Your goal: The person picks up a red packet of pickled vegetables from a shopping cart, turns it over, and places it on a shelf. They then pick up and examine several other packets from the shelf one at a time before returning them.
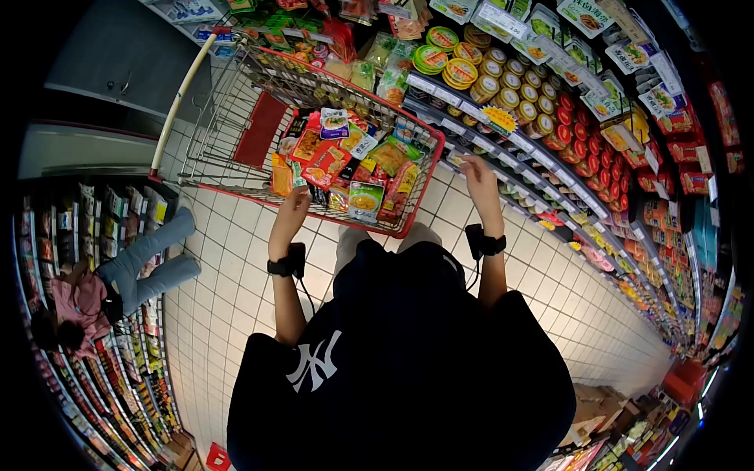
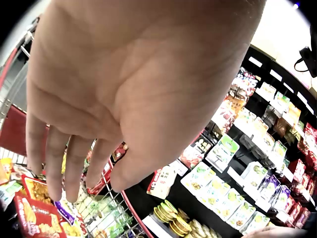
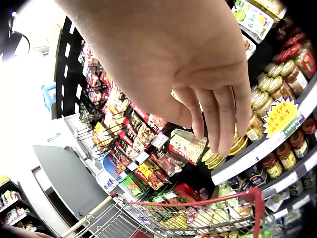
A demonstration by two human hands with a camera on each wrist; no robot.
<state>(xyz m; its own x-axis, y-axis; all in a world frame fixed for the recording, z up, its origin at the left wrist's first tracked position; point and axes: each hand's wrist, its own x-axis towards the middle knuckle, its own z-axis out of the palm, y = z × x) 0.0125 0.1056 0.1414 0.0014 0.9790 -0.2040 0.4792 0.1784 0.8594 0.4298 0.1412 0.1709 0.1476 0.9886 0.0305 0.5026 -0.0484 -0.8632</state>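
Note:
My left hand is held over the near side of a wire shopping cart with a red rim, its fingers relaxed and nothing in them. In the left wrist view the palm faces the camera and the fingers hang down, loosely spread. Bagged foods fill the cart's front part, among them a red packet and a green-and-white packet. My right hand hovers in the air to the right of the cart, beside the shelf, also holding nothing. Its fingers hang slightly bent in the right wrist view.
Along the right runs a long shelf with glass jars, yellow-lidded tins and hanging packets. The cart's pale handle is at the far left end. A person in jeans is by the left shelves. Tiled floor lies between.

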